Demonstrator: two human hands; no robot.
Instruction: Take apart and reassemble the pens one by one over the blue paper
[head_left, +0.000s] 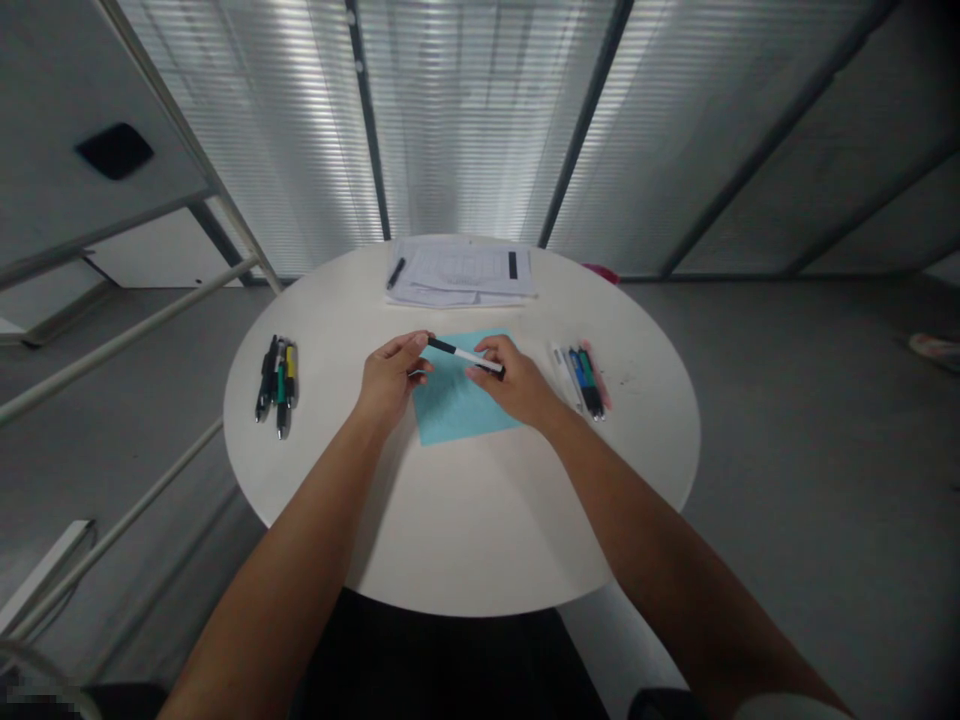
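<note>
Reaching across a round white table point(480, 540), over a central blue sheet point(463, 412). Pinching, with left hand point(390, 378) at its ten-o'clock end and right hand point(517, 380) at its four-o'clock end, a black-and-white pen point(465, 355) above that sheet. Apparently mid-handling; probably needing steady control next.

Papers point(450, 284) — print point(472, 265) illegibly small

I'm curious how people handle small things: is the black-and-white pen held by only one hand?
No, the left hand holds one end of the pen and the right hand holds it near the other end.
</note>
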